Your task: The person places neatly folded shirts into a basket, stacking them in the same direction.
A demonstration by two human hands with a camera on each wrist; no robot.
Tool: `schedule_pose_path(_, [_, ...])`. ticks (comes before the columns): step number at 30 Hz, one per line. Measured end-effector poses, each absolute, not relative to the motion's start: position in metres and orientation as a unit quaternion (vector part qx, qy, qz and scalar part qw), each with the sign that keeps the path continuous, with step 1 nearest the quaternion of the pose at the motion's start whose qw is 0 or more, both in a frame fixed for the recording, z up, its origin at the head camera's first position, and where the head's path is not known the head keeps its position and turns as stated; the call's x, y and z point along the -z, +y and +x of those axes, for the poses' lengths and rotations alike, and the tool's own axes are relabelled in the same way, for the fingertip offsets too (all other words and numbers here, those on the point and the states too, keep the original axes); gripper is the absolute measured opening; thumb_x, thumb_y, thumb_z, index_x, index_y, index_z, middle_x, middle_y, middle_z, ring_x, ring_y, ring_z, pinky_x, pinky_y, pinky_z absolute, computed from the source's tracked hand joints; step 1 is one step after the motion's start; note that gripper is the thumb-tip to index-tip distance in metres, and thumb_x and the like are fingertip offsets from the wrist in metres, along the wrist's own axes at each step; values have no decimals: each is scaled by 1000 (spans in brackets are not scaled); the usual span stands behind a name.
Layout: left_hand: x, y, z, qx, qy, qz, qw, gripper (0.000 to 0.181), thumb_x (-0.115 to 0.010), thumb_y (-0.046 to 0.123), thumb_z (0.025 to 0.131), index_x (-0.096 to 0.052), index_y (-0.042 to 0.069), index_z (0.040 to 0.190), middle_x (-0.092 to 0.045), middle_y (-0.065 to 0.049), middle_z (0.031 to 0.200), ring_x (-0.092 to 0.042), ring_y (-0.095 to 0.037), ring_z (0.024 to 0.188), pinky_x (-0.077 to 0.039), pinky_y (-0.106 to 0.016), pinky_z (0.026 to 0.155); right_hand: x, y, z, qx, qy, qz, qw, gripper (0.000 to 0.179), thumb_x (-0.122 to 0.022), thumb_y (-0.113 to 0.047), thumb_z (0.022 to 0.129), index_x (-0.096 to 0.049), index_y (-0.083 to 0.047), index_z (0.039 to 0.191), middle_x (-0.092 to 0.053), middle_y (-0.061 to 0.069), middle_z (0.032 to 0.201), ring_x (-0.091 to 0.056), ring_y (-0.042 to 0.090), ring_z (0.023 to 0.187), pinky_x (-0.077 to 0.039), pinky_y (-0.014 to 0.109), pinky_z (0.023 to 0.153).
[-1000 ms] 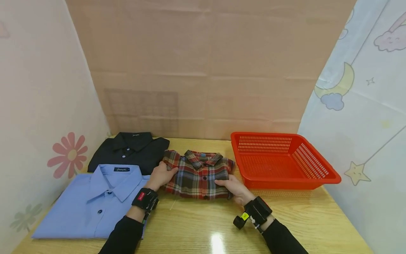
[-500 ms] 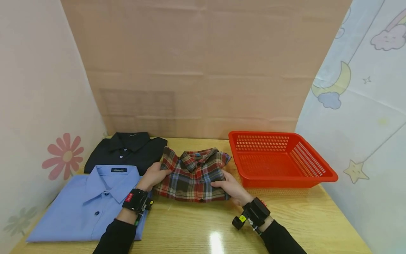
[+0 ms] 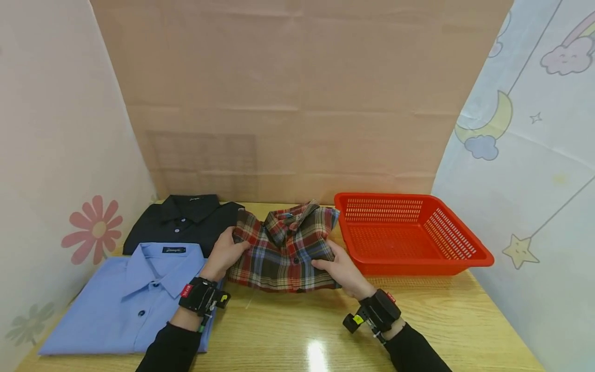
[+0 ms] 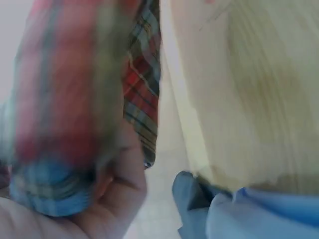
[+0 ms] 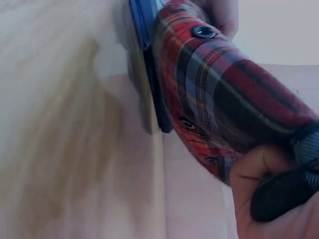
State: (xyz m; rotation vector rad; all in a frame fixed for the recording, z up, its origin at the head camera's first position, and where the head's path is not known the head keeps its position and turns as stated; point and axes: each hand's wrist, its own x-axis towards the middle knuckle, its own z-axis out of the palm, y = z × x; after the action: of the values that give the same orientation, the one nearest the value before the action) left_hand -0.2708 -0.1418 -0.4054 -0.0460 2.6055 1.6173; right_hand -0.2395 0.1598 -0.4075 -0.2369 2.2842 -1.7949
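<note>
A folded plaid shirt (image 3: 283, 258) in red, dark grey and cream is held up between both hands, its collar toward the back. My left hand (image 3: 228, 253) grips its left side, thumb on top of the cloth. On the other side my right hand (image 3: 344, 271) pinches the shirt's right edge, thumb above and fingers underneath. In the right wrist view the plaid cloth (image 5: 209, 84) bulges above the table with its dark buttons showing. The left wrist view has blurred plaid cloth (image 4: 70, 89) folded over the left hand's fingers (image 4: 127, 169).
A red plastic basket (image 3: 362, 266) with nothing in it stands right of the shirt. To the left lie a folded light blue shirt (image 3: 111, 310) and, behind it, a folded black shirt (image 3: 149, 225). Brown paper (image 3: 297, 103) covers the back wall behind the wooden table (image 3: 279, 330).
Both hands have raised the plaid shirt from the table; its collar end now stands higher and its front sags between them. The basket and the other shirts have stayed in place.
</note>
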Motion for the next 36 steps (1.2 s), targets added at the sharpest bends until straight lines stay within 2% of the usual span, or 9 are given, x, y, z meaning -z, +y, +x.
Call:
schedule_pose_path(3, [403,-141,-271,-560,827,-23,48,70,-57,20,95,-21,-2,151,-36,-25,148,-41,-41,131,-38,-55,106,403,161,-240,631,760,-111,108,71,-64,-16,95,-26,-7,154,-32,20,156,-33,41,141,-34,58,111])
schedule_pose_path(7, [400,-141,-271,-579,812,-34,68,84,-61,31,96,-12,-3,154,-22,-26,157,-27,-43,143,-30,-58,113,401,165,-242,648,741,-136,111,59,-61,-15,97,-35,-15,150,-51,16,142,-58,29,119,-50,43,99])
schedule_pose_path(9, [398,-140,-270,-580,810,-38,70,91,-63,36,95,-7,-2,156,-14,-25,160,-17,-44,147,-24,-60,116,401,167,-243,652,738,-137,111,59,-61,-16,97,-35,-16,150,-52,14,141,-60,24,116,-51,40,96])
schedule_pose_path(14, [395,-137,-269,-592,803,-27,65,79,-64,37,95,-24,-2,151,-33,-24,149,-29,-42,141,-28,-59,113,401,170,-246,669,723,-126,114,55,-61,-16,98,-38,-15,148,-53,18,137,-60,33,115,-52,45,95])
schedule_pose_path(19, [394,-133,-269,-609,791,1,56,42,-60,31,99,-53,-1,125,-59,-16,113,-59,-31,106,-49,-40,90,396,171,-245,643,755,-97,87,74,-63,-22,97,-21,-10,156,-27,17,159,-22,40,147,-25,61,114])
schedule_pose_path(21, [393,-132,-269,-620,783,16,53,31,-58,29,100,-58,1,112,-63,-11,97,-63,-23,86,-50,-31,78,393,172,-243,639,759,-99,83,77,-63,-23,97,-18,-10,157,-24,16,161,-19,39,148,-23,61,115])
schedule_pose_path(26, [391,-127,-269,-624,780,38,25,28,-54,28,102,-61,3,113,-67,-9,99,-65,-15,81,-52,-28,75,381,177,-241,661,736,-119,80,59,-65,-22,96,-37,-17,148,-53,17,138,-60,33,115,-53,43,93])
schedule_pose_path(30, [387,-120,-269,-614,788,48,-4,29,-52,28,103,-61,5,118,-66,-13,108,-65,-18,87,-52,-30,78,374,184,-241,650,749,-105,67,57,-68,-28,93,-43,-18,144,-58,13,128,-65,22,101,-56,35,84])
schedule_pose_path(36, [379,-110,-270,-612,788,59,-34,28,-53,29,103,-61,9,120,-66,-13,110,-65,-20,89,-52,-33,81,364,200,-241,670,728,-116,87,64,-68,-24,94,-36,-14,148,-52,18,135,-62,23,107,-56,37,87])
